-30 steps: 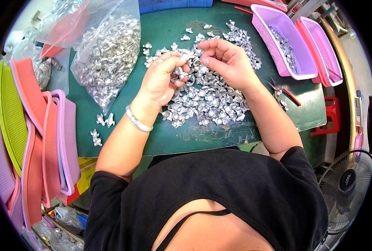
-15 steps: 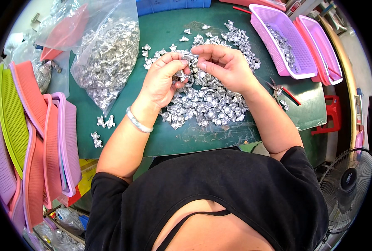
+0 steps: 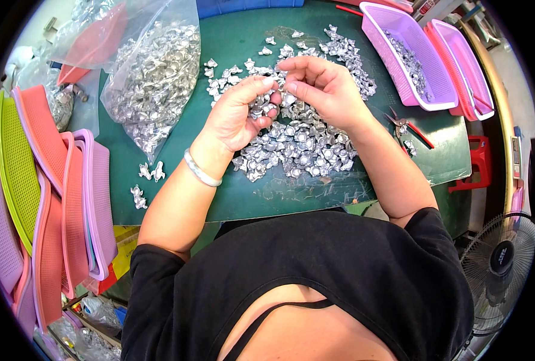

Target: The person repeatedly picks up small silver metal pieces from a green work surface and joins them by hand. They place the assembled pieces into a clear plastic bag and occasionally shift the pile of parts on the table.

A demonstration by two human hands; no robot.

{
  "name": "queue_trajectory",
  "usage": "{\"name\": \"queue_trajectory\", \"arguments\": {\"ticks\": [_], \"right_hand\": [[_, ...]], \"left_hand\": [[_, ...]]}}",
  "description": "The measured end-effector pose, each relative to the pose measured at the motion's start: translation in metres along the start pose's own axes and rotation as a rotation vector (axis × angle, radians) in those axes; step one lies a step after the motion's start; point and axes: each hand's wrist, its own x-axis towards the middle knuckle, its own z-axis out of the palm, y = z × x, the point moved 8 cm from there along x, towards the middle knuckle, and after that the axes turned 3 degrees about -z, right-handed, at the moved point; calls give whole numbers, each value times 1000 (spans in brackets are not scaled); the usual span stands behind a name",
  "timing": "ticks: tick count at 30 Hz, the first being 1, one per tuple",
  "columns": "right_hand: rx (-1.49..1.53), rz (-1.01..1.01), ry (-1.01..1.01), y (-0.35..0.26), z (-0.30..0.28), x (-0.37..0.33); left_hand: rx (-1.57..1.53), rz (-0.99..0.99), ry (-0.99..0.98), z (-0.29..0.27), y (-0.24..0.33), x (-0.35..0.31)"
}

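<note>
Over a heap of small silver metal castings [image 3: 303, 150] on the green table, my two hands almost meet. My left hand [image 3: 234, 114], with a pale bangle at its wrist, is curled, and silver castings [image 3: 260, 109] show between its thumb and fingers. The thumb is stretched out toward the right hand. Close beside it, my right hand [image 3: 333, 96] has its thumb and fingertips drawn together at the top of the heap. Whatever sits between those fingertips is too small to make out.
A clear bag [image 3: 156, 84] full of castings stands at left, with a few loose castings [image 3: 139, 197] below it. Stacked baskets [image 3: 57, 198] line the left side. Red-handled cutters [image 3: 418, 133] lie at right, near a purple basket [image 3: 442, 90] with castings. A fan [image 3: 499, 265] stands lower right.
My left thumb has straightened and lifted off the fingers, showing more of the castings in that hand. My right fingertips have drawn closer together beside it.
</note>
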Motion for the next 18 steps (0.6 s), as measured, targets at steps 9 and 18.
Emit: {"name": "queue_trajectory", "arguments": {"ticks": [9,18], "right_hand": [[-25,-29,126,-3,-9,1],[12,-36,124,-5,-11,1]], "left_hand": [[290,-8,-9,10,-3,-5],[303,54,66,5,1,-5]]}}
